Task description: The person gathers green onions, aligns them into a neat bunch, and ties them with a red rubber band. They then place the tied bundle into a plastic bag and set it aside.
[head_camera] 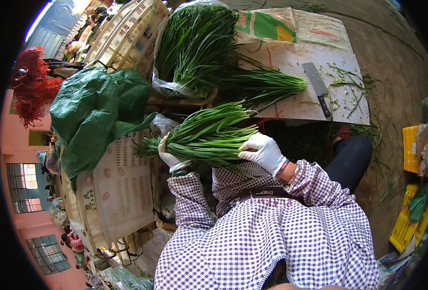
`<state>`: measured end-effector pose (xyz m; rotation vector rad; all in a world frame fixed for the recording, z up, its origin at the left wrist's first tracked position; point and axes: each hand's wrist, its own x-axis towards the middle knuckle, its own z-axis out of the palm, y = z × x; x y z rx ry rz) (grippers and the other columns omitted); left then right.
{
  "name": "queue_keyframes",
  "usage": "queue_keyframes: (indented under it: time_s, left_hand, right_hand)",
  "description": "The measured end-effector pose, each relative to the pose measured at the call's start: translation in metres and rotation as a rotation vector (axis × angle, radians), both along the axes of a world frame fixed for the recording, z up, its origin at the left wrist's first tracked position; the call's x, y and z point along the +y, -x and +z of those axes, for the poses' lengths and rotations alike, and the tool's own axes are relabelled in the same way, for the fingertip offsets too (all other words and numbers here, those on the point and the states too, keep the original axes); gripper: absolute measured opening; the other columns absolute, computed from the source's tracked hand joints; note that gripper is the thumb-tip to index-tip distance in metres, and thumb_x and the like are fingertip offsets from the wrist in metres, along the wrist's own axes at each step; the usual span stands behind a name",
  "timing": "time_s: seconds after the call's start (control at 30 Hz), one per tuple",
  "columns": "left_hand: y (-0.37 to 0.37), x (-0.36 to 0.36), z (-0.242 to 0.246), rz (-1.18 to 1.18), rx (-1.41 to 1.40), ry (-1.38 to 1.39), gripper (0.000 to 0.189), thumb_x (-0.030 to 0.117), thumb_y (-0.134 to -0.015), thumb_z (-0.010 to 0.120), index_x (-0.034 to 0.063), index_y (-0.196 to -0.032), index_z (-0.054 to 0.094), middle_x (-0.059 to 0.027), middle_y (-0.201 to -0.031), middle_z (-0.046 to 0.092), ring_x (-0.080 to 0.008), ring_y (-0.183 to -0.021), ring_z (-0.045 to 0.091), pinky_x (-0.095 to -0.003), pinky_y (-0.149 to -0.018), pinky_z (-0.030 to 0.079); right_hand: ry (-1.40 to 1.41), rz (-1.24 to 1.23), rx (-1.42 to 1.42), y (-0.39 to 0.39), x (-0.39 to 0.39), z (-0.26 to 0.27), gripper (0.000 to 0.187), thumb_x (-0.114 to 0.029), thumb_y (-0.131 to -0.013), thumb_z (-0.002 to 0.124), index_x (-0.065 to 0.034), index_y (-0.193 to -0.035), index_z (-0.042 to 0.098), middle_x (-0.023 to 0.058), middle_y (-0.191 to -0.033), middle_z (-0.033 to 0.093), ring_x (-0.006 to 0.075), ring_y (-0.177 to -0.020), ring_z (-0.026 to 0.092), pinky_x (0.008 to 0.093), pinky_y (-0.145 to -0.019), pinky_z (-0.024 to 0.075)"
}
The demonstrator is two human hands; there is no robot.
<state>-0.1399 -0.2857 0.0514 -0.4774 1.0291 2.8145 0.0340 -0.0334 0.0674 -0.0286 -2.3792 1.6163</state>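
My left hand (169,155), in a pale glove, is closed round the leafy part of a bunch of green garlic chives (210,136) held over my lap. At the pale stem ends of that bunch, my right hand (262,152), gloved too, pinches some stems between thumb and fingers. Beyond it, a second bunch of chives (272,83) lies on a white board (290,58), its cut ends pointing right. A cleaver (315,81) with a black handle rests on the board beside those ends, near scattered trimmings (348,90).
A plastic-lined container (163,85) full of chives stands at the far side. White plastic crates (127,188) and a green plastic sack (87,105) are at the left, with red strands (34,87) hanging behind. A printed woven sack (319,29) covers the board's far end. Yellow crates (408,221) stand far right.
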Motion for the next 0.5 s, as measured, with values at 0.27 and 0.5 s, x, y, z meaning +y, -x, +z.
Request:
queue_keyframes:
  time_s: [0.27,0.5]
  left_hand:
    - [-0.001,-0.003,0.01,-0.104,0.083,0.016,0.016,0.016,-0.083,0.06,0.0051,-0.091,0.066,-0.0093,-0.097,0.07,-0.025,-0.088,0.066,-0.0414,-0.085,0.055]
    - [-0.002,0.003,0.014,-0.039,-0.054,0.058,0.019,0.018,-0.082,0.057,0.0046,-0.092,0.066,-0.0114,-0.097,0.069,-0.027,-0.086,0.066,-0.0432,-0.082,0.056]
  right_hand:
    - [-0.306,-0.028,-0.164,0.001,-0.001,-0.001,0.016,-0.021,-0.073,0.068,-0.0079,-0.08,0.065,0.0103,-0.079,0.065,0.0289,-0.078,0.064,0.0403,-0.072,0.0519]
    - [-0.474,-0.091,-0.315,-0.008,0.026,-0.028,0.014,-0.024,-0.074,0.065,-0.0117,-0.08,0.068,0.011,-0.082,0.068,0.0308,-0.079,0.067,0.0408,-0.072,0.0535]
